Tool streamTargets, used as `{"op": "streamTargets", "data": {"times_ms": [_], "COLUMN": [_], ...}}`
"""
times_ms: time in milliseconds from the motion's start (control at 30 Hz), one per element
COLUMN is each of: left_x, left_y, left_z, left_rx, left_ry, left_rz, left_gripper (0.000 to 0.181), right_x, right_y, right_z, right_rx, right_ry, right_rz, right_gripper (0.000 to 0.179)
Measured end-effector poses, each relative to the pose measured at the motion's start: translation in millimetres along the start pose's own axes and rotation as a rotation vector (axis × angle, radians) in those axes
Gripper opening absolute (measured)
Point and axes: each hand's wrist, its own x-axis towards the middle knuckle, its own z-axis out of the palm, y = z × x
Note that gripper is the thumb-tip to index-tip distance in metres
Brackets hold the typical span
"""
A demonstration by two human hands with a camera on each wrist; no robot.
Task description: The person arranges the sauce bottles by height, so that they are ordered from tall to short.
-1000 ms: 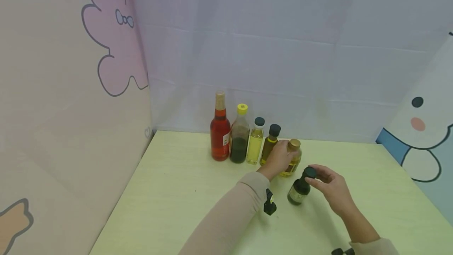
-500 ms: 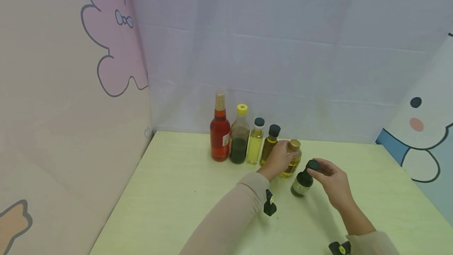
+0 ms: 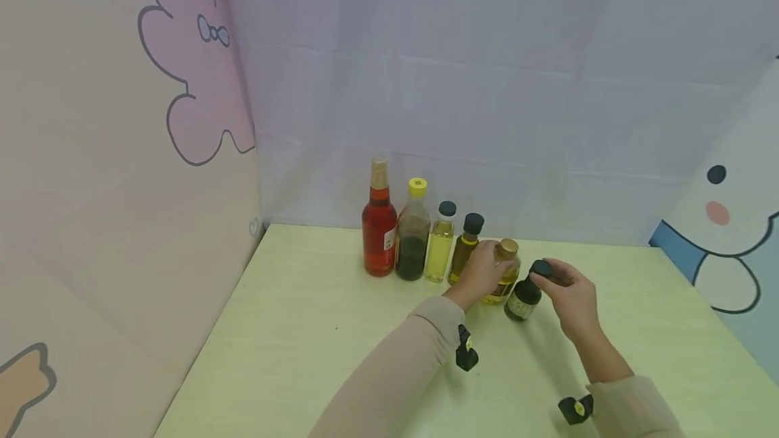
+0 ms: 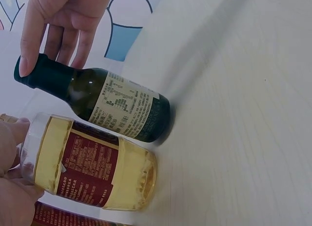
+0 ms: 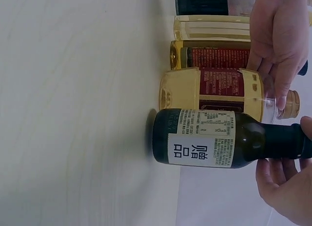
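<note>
Reaching forward over the table [image 3: 292, 330], the right hand [image 3: 569, 296] pinches the dark bottle [image 3: 523, 296] by its black cap, standing it just beside the yellow bottle [image 3: 506, 276], which the left hand [image 3: 481, 272] grips. White label reads 赠品.

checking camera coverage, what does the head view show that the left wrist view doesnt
Only the head view shows the whole row: red bottle, yellow-capped bottle, pale yellow bottle, the cartoon walls and both sleeves. Only the left wrist view shows the printed labels close up and the dark bottle's base on the table. Both show the dark green bottle gripped at its cap by the right hand, beside the gold-capped bottle held by the left hand.
</note>
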Motion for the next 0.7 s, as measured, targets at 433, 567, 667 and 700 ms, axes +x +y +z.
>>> {"op": "streamTargets", "data": {"times_ms": [433,567,667,700], "left_x": [0.1,0.3,0.0,-0.1], "left_y": [1.1,1.2,1.5,1.6], "left_z": [0.2,0.8,0.9,1.0], "left_rx": [0.004,0.007,0.003,0.003], "left_ry": [-0.015,-0.013,-0.012,-0.012], "left_rz": [-0.009,-0.016,-0.015,-0.014], "left_gripper": [0.044,0.044,0.043,0.043], "right_x": [19.9,25.2,28.2,29.0], "right_y": [7,9,9,10], "right_z": [4,5,5,5], "right_rx": [0.030,0.010,0.021,0.026], "right_ry": [0.087,0.088,0.086,0.085], "right_rz": [0.053,0.057,0.064,0.065], "right_gripper": [0.052,0.053,0.054,0.054]}}
